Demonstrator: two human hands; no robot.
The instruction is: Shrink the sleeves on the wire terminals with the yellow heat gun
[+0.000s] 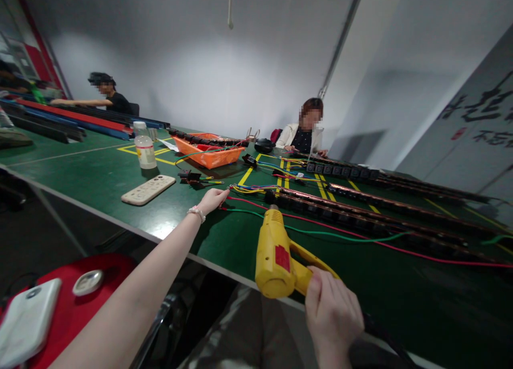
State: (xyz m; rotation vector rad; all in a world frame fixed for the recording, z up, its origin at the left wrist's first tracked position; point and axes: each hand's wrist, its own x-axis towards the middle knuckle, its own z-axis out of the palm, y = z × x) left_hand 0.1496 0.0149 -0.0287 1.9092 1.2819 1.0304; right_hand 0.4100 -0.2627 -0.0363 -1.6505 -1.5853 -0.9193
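Observation:
My right hand (334, 310) is wrapped round the handle of a yellow heat gun (276, 256), whose nozzle points away from me at the near end of a long dark strip with copper-coloured parts (340, 211). My left hand (214, 199) pinches the ends of a bundle of coloured wires (252, 189) that comes out of that strip. A red wire (320, 221) and a green wire (312, 231) run along the table in front of the strip.
On the green table (96, 182) are a phone (148, 190), a bottle (145, 147), an orange basket (212, 156), small black connectors (190, 177) and more strips. Two people sit beyond. A red stool (60, 326) holds a white device at lower left.

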